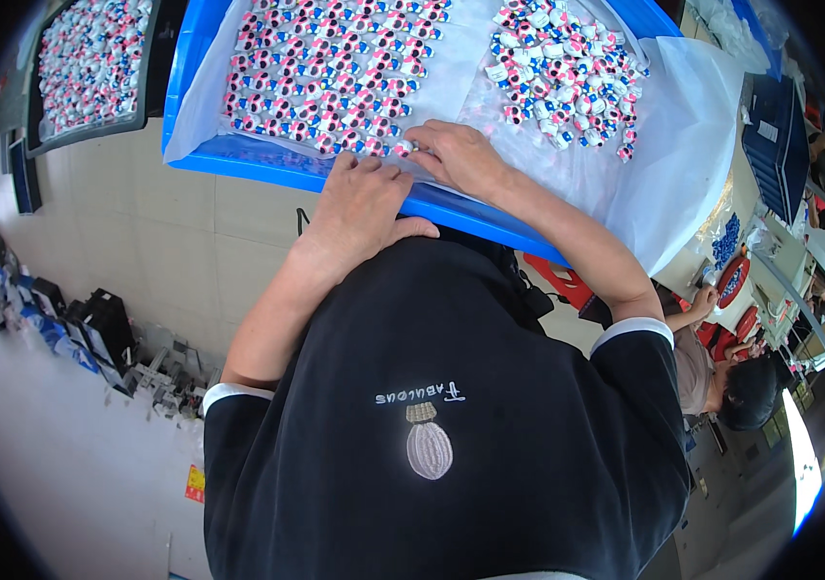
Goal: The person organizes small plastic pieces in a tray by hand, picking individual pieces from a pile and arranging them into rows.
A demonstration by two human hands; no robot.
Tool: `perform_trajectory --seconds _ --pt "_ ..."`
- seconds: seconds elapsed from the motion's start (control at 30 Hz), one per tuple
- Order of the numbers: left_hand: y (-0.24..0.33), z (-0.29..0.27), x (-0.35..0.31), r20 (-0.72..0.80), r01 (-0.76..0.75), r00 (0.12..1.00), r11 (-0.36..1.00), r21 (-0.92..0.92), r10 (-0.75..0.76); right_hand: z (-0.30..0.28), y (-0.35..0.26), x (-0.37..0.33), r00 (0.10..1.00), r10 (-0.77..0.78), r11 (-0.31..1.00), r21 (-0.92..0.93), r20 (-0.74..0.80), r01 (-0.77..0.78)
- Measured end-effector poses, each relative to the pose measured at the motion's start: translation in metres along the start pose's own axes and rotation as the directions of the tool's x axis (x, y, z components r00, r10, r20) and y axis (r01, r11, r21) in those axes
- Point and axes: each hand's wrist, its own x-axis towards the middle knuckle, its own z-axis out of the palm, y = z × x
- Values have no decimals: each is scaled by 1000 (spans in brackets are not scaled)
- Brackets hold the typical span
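A blue tray (267,172) lined with a white sheet lies in front of me. On its left part stand small pink, white and blue toy figures (320,72) in neat rows; on its right part is a loose heap of the same figures (567,77). My right hand (465,159) reaches over the near rim, thumb and fingers pinched on one small toy figure (404,149) at the right end of the nearest row. My left hand (364,208) is hooked over the near rim, its fingers bent inside by the nearest row and its thumb outside. Its fingertips are partly hidden.
A dark bin (93,68) full of similar figures stands at the upper left. The white liner (693,126) hangs over the tray's right side. Another person (697,362) works at the right beside a red round tray (733,280). Boxes (98,329) stand along the left.
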Motion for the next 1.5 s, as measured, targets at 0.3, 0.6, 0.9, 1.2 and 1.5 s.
perform_trajectory --seconds 0.3,0.6,0.9,1.2,1.5 --pt "-2 13 -1 -144 -51 988 995 86 63 -3 -6 4 992 103 994 -26 68 -102" --pt "4 -1 3 37 33 999 999 29 -34 -4 -3 5 998 66 996 53 15 -67" --pt "1 -5 1 4 9 1000 1000 -26 -9 -8 6 2 999 39 991 123 29 -42" --pt "0 -4 4 -45 41 998 999 -24 -42 -73 46 9 960 61 781 -585 -273 -216" --pt "-1 -1 23 -39 17 999 995 -95 -21 -62 40 -4 964 -75 825 -559 -257 -85"
